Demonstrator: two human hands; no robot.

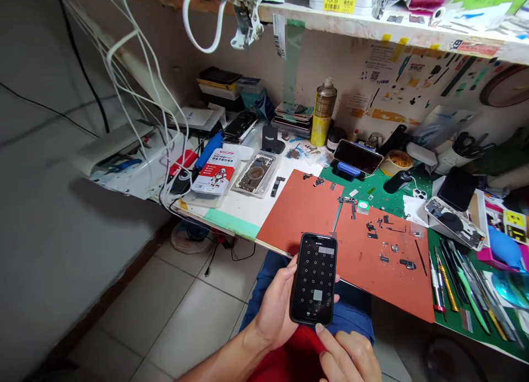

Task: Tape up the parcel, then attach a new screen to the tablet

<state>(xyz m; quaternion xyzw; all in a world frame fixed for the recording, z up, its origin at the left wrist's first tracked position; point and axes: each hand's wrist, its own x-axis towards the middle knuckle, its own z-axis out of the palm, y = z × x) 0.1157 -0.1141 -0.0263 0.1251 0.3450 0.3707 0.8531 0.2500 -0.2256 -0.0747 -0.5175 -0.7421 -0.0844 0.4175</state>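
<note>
A black smartphone [314,277] rests upright in my left hand [275,302], above my lap. The fingers wrap behind it, and their tips show at its right edge. Its lit dark screen carries rows of small circles and a few pale squares. My right hand [345,351] is just below the phone, holding nothing. Its index finger stretches to the phone's bottom edge, while the other fingers bend loosely. Whether that fingertip touches the phone, I cannot tell.
Brown-red mats [309,211] with several tiny phone parts [384,258] cover the bench front. Screwdrivers and tweezers [467,285] lie at the right. An opened phone [256,172] sits in a tray at the left. Behind stand a spray can [323,113] and a propped phone [358,157].
</note>
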